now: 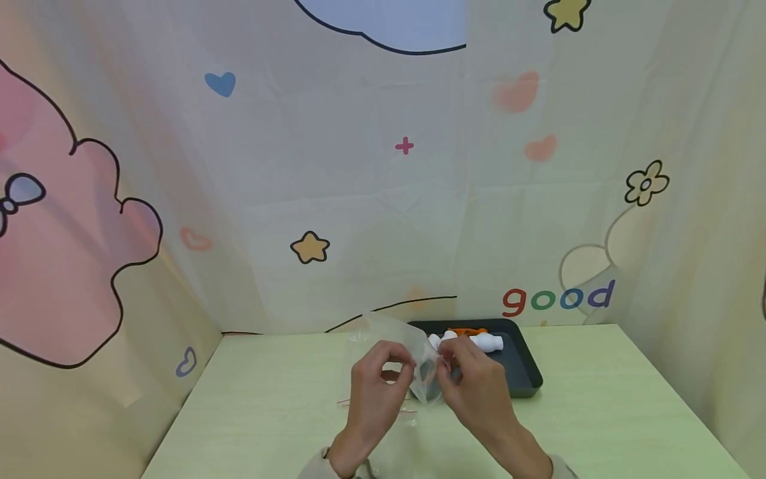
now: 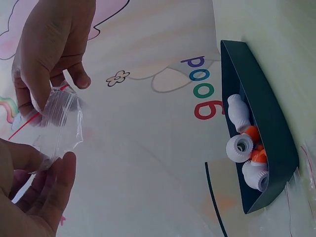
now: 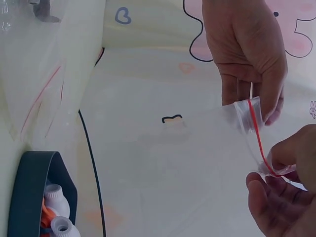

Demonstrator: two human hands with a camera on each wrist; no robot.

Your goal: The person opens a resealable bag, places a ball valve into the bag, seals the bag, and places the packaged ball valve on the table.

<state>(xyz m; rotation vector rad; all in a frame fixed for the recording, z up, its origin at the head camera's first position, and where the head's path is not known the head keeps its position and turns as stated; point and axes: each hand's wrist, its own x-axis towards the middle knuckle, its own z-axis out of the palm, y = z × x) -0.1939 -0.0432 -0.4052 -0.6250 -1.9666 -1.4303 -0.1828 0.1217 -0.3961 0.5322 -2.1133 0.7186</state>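
Both hands hold a clear zip bag (image 1: 391, 330) up over the table, in front of the tray. My left hand (image 1: 377, 380) pinches one side of its mouth between thumb and fingers. On the other side, my right hand (image 1: 479, 389) pinches the edge in the same way. A red zip strip (image 3: 255, 126) runs along the mouth between the hands in the right wrist view. The bag's thin film (image 2: 64, 123) looks creased in the left wrist view, and I see nothing inside it.
Behind the hands stands a dark tray (image 1: 522, 362) with white bottle-shaped pieces (image 1: 487, 342) and an orange piece (image 1: 467, 332) in it. More clear bags with red strips (image 1: 408, 412) lie on the pale green table (image 1: 604, 406). A printed curtain (image 1: 359, 159) hangs at the back.
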